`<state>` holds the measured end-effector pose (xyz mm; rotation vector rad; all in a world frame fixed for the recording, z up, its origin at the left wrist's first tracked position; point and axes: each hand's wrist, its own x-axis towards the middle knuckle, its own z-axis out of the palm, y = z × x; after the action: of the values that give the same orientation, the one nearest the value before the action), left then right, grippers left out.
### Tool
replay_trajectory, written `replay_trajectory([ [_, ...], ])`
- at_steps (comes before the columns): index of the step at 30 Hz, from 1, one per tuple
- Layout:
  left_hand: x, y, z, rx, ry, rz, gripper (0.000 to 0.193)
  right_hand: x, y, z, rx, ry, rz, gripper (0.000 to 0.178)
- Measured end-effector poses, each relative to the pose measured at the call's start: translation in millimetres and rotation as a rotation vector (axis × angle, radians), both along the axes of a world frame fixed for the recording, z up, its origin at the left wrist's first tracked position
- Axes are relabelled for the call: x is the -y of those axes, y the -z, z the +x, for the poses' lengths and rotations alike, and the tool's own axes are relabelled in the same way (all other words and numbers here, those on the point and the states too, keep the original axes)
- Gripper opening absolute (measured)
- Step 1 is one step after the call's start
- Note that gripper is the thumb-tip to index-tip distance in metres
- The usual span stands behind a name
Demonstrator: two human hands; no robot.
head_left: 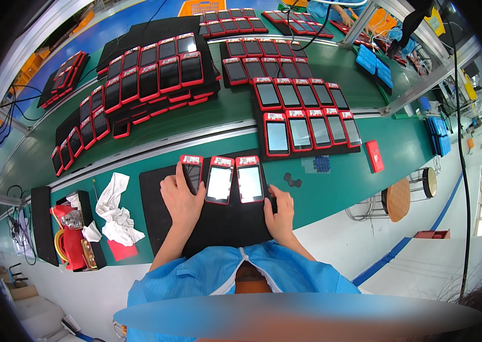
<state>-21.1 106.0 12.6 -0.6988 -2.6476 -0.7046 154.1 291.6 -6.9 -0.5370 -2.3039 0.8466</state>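
Observation:
Three red-framed handheld devices lie side by side, screens up, on a black mat [224, 219] in front of me. My left hand [181, 199] rests on the leftmost device [192, 171], a finger stretched along its left edge. The middle device [219, 180] and the right device [249, 179] show bright screens. My right hand [279, 212] lies flat on the mat just right of the right device, fingers near its lower corner. It holds nothing that I can see.
Several more red devices fill black trays [309, 122] behind on the green bench, with stacks further left [149, 77]. A white cloth [114, 208] and a red-and-gold tool [72, 239] sit at left. A lone red device [374, 155] and a round stool [398, 199] are at right.

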Motion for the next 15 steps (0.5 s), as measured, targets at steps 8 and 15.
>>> replay_trajectory([
  [8, -0.5, 1.2, -0.6, -0.036, 0.001, 0.025, 0.078, -0.1, -0.2, -0.4, 0.014, 0.001, 0.001, 0.039],
  [15, -1.1, -3.0, 0.9, -0.026, -0.004, 0.024, 0.078, 1.0, -0.6, -0.5, 0.011, 0.004, 0.002, 0.038],
])
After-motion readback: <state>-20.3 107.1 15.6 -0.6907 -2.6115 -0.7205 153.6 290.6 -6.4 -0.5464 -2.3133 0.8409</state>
